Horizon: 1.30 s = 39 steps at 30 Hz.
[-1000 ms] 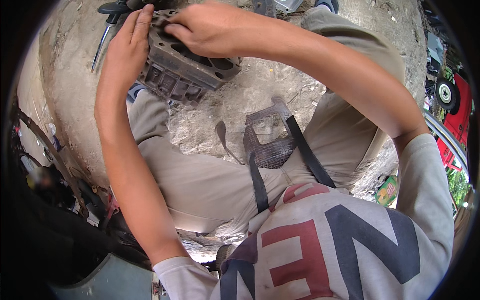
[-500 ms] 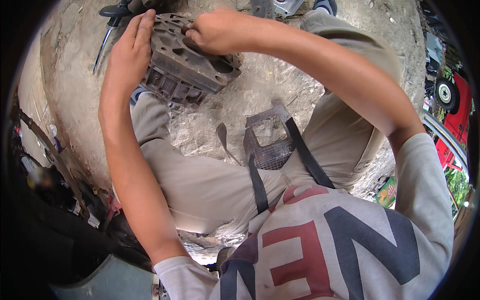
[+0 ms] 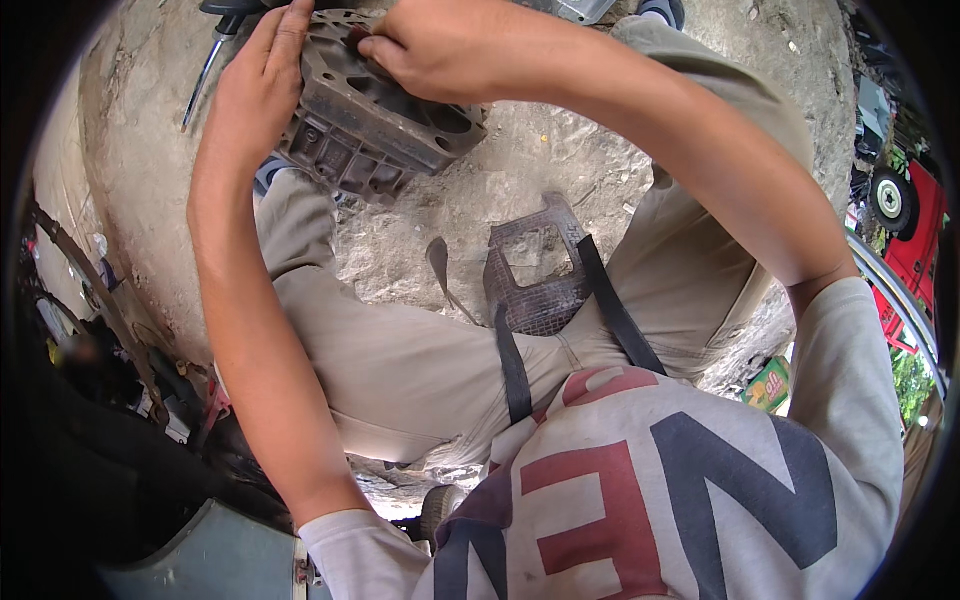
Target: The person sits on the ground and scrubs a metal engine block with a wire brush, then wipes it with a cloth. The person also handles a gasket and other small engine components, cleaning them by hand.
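rough sunlit concrete ground [image 3: 560, 190]; red vehicle [image 3: 925, 235] far right; dark clutter [image 3: 90, 370] in shade at left.

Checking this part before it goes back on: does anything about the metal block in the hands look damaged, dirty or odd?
The metal block looks heavily grimed, brown with dirt or rust, and sits tilted. The left hand steadies its side; the right hand presses on top. No crack shows.

One package shows: a small green carton [image 3: 768, 385] with an orange-yellow patch on its face, lying tilted on the rocky ground at the right, just below the person's right thigh and beside the right sleeve. No signs or screens appear.
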Tool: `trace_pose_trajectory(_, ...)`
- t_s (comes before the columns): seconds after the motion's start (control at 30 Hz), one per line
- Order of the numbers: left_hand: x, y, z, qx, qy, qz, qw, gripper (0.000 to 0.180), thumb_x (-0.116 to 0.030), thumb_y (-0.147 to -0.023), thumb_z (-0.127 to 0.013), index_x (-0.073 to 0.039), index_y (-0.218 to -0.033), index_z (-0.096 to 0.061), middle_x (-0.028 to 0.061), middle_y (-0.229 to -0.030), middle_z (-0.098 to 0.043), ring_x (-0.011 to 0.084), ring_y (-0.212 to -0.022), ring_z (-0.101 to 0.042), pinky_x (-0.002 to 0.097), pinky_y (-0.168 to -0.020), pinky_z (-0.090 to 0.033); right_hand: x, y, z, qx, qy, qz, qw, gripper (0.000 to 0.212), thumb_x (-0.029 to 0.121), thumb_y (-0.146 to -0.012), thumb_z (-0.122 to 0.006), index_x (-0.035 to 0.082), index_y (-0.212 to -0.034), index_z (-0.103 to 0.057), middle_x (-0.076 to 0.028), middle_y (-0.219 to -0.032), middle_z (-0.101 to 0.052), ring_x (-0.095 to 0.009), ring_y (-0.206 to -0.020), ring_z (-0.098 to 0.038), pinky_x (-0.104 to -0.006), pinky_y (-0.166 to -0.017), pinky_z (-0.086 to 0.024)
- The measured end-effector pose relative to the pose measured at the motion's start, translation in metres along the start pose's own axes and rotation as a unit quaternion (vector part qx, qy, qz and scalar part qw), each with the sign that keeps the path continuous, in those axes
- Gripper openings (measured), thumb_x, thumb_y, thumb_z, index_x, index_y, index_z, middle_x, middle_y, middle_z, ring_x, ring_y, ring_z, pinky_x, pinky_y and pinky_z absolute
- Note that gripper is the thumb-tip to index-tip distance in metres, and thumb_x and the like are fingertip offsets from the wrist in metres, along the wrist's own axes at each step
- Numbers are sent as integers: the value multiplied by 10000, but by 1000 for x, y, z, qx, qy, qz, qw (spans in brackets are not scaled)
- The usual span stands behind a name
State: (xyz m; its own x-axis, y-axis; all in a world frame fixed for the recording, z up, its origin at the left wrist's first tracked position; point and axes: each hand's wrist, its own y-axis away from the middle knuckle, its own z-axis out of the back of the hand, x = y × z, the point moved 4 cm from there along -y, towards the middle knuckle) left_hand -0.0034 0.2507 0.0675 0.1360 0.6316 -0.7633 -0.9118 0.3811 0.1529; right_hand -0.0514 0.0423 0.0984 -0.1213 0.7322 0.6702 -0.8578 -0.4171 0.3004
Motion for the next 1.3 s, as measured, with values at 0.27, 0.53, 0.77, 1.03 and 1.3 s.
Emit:
trace_pose_trajectory(0.27, 13, 4, 9, -18, -154, -160, 975, 504, -394, -1127, -421, -6, -1392, -604, 115, -1378, -637, 194, -1314, -559, 285, -1125, -374, 11, 2, -2, 18, -9, 35, 999, 363, 286, -991, -533, 10, -1018, -767, -232, -998, -751, -410, -964, -729, -491, -875, -573)
trace_pose_trajectory(0.53, -5, -11, 4, 0, -29, -15, 999, 486, -365, -1130, -414, 0, -1386, -607, 121, -1374, -644, 203, -1311, -561, 284, -1130, -367, -20, -31, -37, -14, 22, -20, 999, 423, 333, -1003, -533, -22, -1035, -760, -240, -1008, -746, -411, -992, -721, -488, -901, -569)
trace_pose_trajectory(0.77, -16, -11, -3, 5, -63, -5, 998, 506, -391, -1128, -409, -6, -1386, -612, 135, -1396, -636, 210, -1343, -545, 286, -1141, -358, -29, -10, -19, 41, -15, 58, 997, 400, 235, -1014, -487, -80, -965, -728, -342, -915, -695, -483, -934, -700, -534, -833, -558)
trace_pose_trajectory(1.03, -29, -7, -5, -7, -51, 12, 999, 485, -392, -1106, -474, 0, -1349, -626, 143, -1305, -680, 230, -1243, -610, 315, -1078, -427, -54, -28, -44, 66, 56, 31, 996, 399, 240, -1019, -495, -86, -985, -723, -342, -935, -700, -482, -933, -703, -530, -829, -558)
trace_pose_trajectory(1.3, -63, 9, -4, -21, -91, 42, 995, 520, -411, -1118, -428, 15, -1363, -599, 191, -1326, -663, 286, -1267, -606, 343, -1073, -443, -41, -18, -40, 57, -34, -66, 996, 438, 271, -1035, -481, -102, -1026, -713, -343, -998, -703, -479, -987, -700, -519, -867, -554)
